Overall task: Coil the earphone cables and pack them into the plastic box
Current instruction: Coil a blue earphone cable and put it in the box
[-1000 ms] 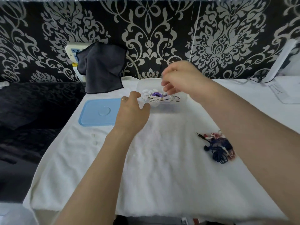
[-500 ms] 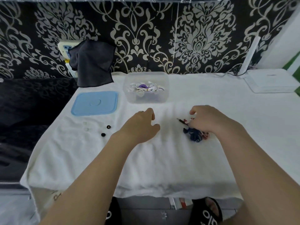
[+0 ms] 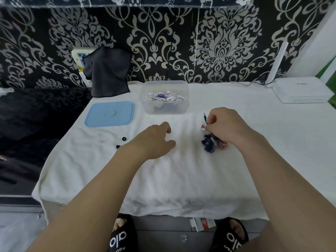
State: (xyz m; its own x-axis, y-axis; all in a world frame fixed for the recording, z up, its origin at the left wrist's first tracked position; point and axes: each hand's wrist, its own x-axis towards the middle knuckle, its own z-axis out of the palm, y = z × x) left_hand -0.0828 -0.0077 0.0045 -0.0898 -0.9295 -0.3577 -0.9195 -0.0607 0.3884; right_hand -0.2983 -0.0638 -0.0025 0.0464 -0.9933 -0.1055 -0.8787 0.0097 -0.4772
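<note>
The right hand (image 3: 224, 127) pinches the dark blue and pink earphone cables (image 3: 211, 143) right under it. The plastic box (image 3: 164, 109) sits farther back, to the left. The left hand (image 3: 156, 140) holds nothing, fingers loose.

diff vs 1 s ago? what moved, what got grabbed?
The right hand left the plastic box, came down to the dark blue and red earphone tangle on the white towel, and now pinches its cable near the plug. The left hand drew back from the box and hovers, holding nothing. Box, coiled earphones inside and blue lid unchanged.
</note>
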